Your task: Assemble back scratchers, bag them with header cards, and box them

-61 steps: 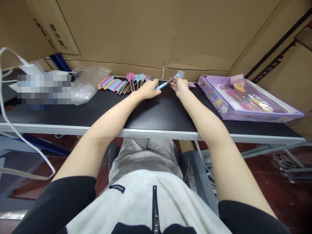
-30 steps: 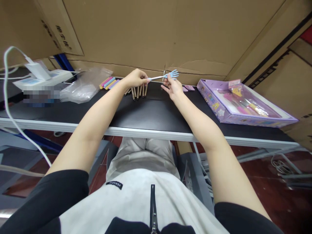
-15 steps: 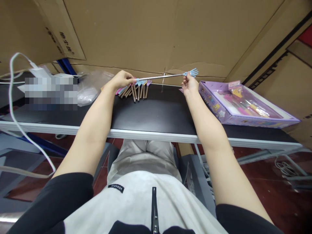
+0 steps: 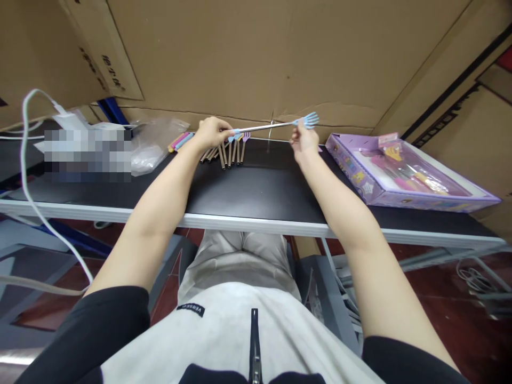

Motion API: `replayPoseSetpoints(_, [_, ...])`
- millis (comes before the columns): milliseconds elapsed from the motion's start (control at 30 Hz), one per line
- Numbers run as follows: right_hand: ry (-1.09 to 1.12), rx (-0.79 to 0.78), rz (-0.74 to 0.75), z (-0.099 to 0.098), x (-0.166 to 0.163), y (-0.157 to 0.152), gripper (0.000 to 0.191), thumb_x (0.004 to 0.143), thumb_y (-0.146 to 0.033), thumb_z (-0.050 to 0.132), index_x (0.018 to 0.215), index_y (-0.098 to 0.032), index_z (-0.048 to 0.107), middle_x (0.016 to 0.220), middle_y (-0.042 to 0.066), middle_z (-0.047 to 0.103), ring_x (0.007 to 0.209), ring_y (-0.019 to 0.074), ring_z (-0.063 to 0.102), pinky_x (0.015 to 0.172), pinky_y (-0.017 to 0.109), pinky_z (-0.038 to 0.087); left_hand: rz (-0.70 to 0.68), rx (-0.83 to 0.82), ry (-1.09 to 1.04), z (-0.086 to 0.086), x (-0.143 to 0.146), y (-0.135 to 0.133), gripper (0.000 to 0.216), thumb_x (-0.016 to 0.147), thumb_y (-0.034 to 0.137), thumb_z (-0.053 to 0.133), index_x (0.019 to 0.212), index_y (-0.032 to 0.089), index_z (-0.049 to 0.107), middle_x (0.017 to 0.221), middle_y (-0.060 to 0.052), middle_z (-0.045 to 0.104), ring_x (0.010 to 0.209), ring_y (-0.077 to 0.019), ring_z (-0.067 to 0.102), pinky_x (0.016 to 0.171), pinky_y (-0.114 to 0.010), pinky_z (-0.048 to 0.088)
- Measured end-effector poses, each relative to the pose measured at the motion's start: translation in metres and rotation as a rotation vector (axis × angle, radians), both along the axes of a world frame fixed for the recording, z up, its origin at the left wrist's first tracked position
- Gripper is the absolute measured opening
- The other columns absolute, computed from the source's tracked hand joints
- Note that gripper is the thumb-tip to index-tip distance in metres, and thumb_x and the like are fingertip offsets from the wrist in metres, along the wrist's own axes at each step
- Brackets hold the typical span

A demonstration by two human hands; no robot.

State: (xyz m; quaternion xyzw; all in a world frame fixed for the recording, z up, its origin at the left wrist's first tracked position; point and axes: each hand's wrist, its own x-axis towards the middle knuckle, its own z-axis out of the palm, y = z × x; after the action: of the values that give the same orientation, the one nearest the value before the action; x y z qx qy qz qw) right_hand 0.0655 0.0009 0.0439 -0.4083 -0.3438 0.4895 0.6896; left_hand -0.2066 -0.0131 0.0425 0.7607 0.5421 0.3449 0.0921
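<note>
Stretched between my two hands above the table is a telescopic back scratcher (image 4: 266, 127) with a silver rod and a light blue hand-shaped head. My left hand (image 4: 213, 132) has its fingers closed on the left end, where a bit of blue shows. At the other end my right hand (image 4: 304, 141) pinches it just below the blue head, whose prongs point up and right. Under and beside my left hand lie several collapsed back scratchers (image 4: 230, 153) with metal tubes and coloured claw heads. Their pink, yellow and blue handles (image 4: 182, 142) show left of my wrist.
A purple display box (image 4: 374, 194) with packaged items stands on the black table (image 4: 256, 192) at the right. A clear plastic bag (image 4: 150, 152) and a white cable (image 4: 24, 154) are at the left. Cardboard (image 4: 240, 58) walls the back edge.
My hands have come closer together, and the visible rod between them is shorter. More of the coloured handles now shows left of my left wrist.
</note>
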Motion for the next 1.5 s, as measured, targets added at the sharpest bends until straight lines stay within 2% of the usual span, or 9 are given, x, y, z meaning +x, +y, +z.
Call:
replayPoseSetpoints(167, [-0.05,0.045,0.115,-0.008,-0.039,-0.021,0.038,0.095,-0.032,0.084,0.08,-0.022,0.051,0.066,-0.01,0.05,0.057,0.0054,0.046,0.052,0.018,0.035,-0.002,0.048,-0.04,0.0,0.04,-0.013,0.019,0.096,0.033,0.067,0.094,0.017,0.078,0.078,-0.007,0.07,0.095,-0.0259,0.062,0.092,-0.037,0.047])
replayPoseSetpoints(367, [-0.068,0.018,0.083,-0.005,-0.036,-0.021,0.043,0.091,-0.042,0.088,0.079,-0.021,0.052,0.064,-0.01,0.051,0.053,0.0034,0.045,0.046,0.014,0.033,-0.03,0.0,-0.04,0.001,0.043,-0.013,0.02,0.096,0.035,0.067,0.092,0.018,0.077,0.081,-0.008,0.071,0.098,-0.0275,0.063,0.097,-0.038,0.046])
replayPoseSetpoints(533, [-0.077,0.043,-0.048,0.005,-0.003,0.007,0.044,0.096,-0.04,0.082,0.075,-0.02,0.049,0.064,-0.009,0.048,0.053,0.0034,0.045,0.046,0.013,0.032,0.043,-0.005,-0.008,0.008,0.021,-0.006,0.019,0.096,0.034,0.064,0.096,0.02,0.076,0.09,-0.009,0.073,0.107,-0.0309,0.062,0.109,-0.046,0.04])
replayPoseSetpoints(633, [-0.069,0.056,-0.188,0.009,0.03,0.029,0.049,0.1,-0.041,0.075,0.071,-0.02,0.042,0.065,-0.009,0.043,0.052,0.0031,0.042,0.046,0.013,0.028,0.113,-0.005,-0.009,0.009,0.002,-0.003,0.015,0.095,0.032,0.063,0.093,0.021,0.074,0.085,-0.007,0.071,0.109,-0.0314,0.06,0.116,-0.052,0.033])
replayPoseSetpoints(733, [-0.076,0.073,-0.216,0.007,0.05,0.045,0.054,0.1,-0.042,0.076,0.069,-0.021,0.037,0.065,-0.009,0.042,0.052,0.0027,0.041,0.046,0.013,0.027,0.133,-0.013,-0.02,0.008,-0.008,0.0,0.012,0.094,0.029,0.063,0.09,0.022,0.072,0.08,-0.005,0.068,0.109,-0.031,0.058,0.118,-0.055,0.029])
replayPoseSetpoints(1000, [0.017,-0.021,-0.326,0.008,0.065,0.042,0.046,0.105,-0.036,0.07,0.071,-0.02,0.043,0.066,-0.008,0.046,0.052,0.0045,0.044,0.046,0.014,0.033,0.142,-0.02,-0.016,0.006,-0.018,0.001,0.011,0.093,0.029,0.065,0.086,0.022,0.071,0.081,-0.006,0.067,0.11,-0.0319,0.056,0.119,-0.056,0.028])
replayPoseSetpoints(1133, [0.031,-0.009,-0.287,0.012,0.041,0.027,0.048,0.107,-0.04,0.068,0.073,-0.02,0.041,0.064,-0.009,0.042,0.05,0.003,0.04,0.044,0.013,0.03,0.11,-0.026,0.012,0.007,-0.008,-0.003,0.013,0.094,0.029,0.065,0.09,0.02,0.073,0.083,-0.007,0.068,0.11,-0.0318,0.058,0.119,-0.055,0.028])
replayPoseSetpoints(1300, [-0.03,0.019,-0.051,0.001,-0.016,-0.001,0.043,0.1,-0.035,0.079,0.075,-0.021,0.047,0.062,-0.009,0.045,0.052,0.0041,0.044,0.044,0.014,0.032,0.021,0.011,0.036,0.003,0.029,-0.01,0.016,0.097,0.032,0.065,0.092,0.02,0.074,0.084,-0.008,0.069,0.108,-0.0319,0.061,0.117,-0.054,0.03])
replayPoseSetpoints(1500, [-0.119,0.049,-0.012,-0.004,-0.024,-0.012,0.05,0.088,-0.043,0.09,0.075,-0.023,0.046,0.061,-0.01,0.046,0.054,0.0055,0.049,0.048,0.015,0.036,-0.014,-0.003,-0.006,0.002,0.04,-0.015,0.017,0.097,0.032,0.066,0.091,0.019,0.075,0.083,-0.007,0.069,0.105,-0.0301,0.06,0.118,-0.051,0.031])
